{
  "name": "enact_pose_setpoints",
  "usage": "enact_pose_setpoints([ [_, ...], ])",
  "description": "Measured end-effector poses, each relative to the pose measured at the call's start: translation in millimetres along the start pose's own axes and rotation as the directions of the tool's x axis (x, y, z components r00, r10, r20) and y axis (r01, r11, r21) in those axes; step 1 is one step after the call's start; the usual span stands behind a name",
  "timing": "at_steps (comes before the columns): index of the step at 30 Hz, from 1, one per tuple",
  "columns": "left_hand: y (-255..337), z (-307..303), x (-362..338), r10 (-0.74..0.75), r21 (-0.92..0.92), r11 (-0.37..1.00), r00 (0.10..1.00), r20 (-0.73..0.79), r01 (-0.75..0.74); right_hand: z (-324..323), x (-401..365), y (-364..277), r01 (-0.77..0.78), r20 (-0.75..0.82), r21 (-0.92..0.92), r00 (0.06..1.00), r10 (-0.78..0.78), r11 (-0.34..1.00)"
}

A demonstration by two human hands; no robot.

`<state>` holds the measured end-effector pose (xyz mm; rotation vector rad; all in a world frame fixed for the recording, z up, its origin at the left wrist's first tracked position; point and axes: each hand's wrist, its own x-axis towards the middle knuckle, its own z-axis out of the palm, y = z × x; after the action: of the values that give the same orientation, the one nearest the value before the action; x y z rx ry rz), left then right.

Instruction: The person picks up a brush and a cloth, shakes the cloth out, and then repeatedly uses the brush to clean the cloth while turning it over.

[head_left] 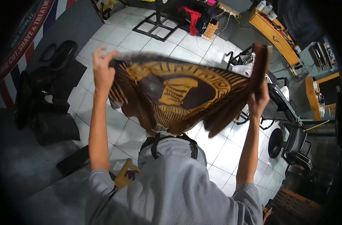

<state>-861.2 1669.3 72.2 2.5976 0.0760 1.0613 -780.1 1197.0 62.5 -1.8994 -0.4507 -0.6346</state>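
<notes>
A dark brown and black barber cape (pixel 179 91) with gold Greek-key borders and a gold emblem is stretched in the air in front of me, blurred by motion. My left hand (pixel 104 69) is raised at its left upper corner, fingers closed on the edge. At the opposite side my right hand (pixel 259 98) grips the fabric, which stands up in a fold above the fist. The cape's lower edge hangs in loose folds over the tiled floor (pixel 220 150).
A black barber chair (pixel 281 105) stands on the right, beside a wooden counter (pixel 274 33) with bottles. Dark padded seating (pixel 54 123) lies at the left. A black metal frame (pixel 156 28) and a red cloth (pixel 193 20) are at the far side.
</notes>
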Motion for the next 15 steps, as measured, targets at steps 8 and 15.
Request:
enact_pose_setpoints([
  [8,18,16,-69,0.077,-0.110,0.988,0.966,-0.246,-0.107,-8,-96,32,-0.157,-0.127,-0.291,0.984,0.124,0.944],
  [15,-26,35,-304,-0.136,-0.123,0.871,0.475,0.870,0.475,-28,-270,39,-0.720,0.525,-0.553,0.090,0.846,0.420],
])
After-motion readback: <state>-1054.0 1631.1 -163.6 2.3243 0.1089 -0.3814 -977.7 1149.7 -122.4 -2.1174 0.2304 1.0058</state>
